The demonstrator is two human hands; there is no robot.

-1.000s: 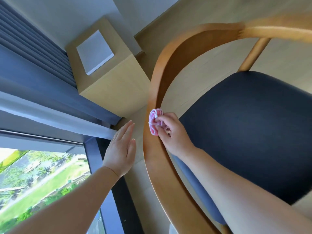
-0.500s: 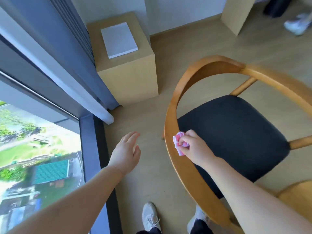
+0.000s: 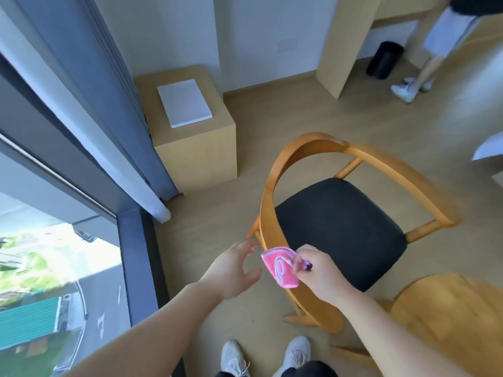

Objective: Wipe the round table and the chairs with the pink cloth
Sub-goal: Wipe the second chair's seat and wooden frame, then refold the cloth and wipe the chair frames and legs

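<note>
Pinching the folded pink cloth (image 3: pixel 280 266) beside the curved wooden chair's backrest (image 3: pixel 268 213), right hand (image 3: pixel 319 273) looks ready to wipe; left hand (image 3: pixel 231 270) hovers open, empty.

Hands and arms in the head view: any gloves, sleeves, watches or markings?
None visible. Both the left hand and the right hand are bare, with no gloves, rings or watch in view. Both forearms are bare as far as the frame shows; no sleeve edge appears. The right hand's one visible fingernail looks dark, possibly polished. No cables or markers.
</note>
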